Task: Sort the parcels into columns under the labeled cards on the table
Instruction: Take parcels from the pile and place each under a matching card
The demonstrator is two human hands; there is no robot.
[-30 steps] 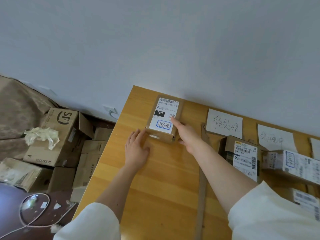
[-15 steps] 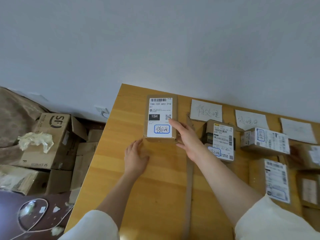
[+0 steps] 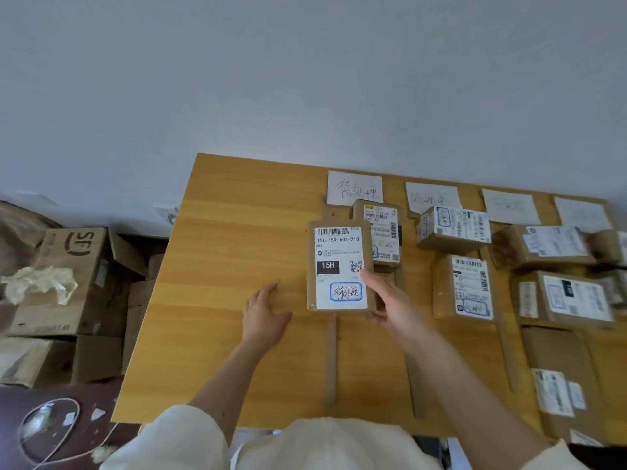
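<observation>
1. Left hand point(image 3: 264, 316): flat on the light-wood table point(image 3: 237, 232), fingers straight, holding nothing, just left of the parcel.
2. Right hand point(image 3: 390, 303): gripping the brown cardboard parcel with the white 15H shipping label point(image 3: 339, 266) at its right edge, thumb on the label face, other fingers hidden behind the box.
3. That parcel sits over the near end of the first column, its left edge across a thin cardboard divider strip point(image 3: 329, 361). Can't tell whether it's lifted or resting.
4. Just behind it, touching or overlapped: a smaller brown box with a yellow-topped label point(image 3: 381, 228).
5. Farthest: the white handwritten paper card point(image 3: 354, 187) heading that column, at the wall edge.
6. Right: more labelled parcels under three other white cards.
</observation>
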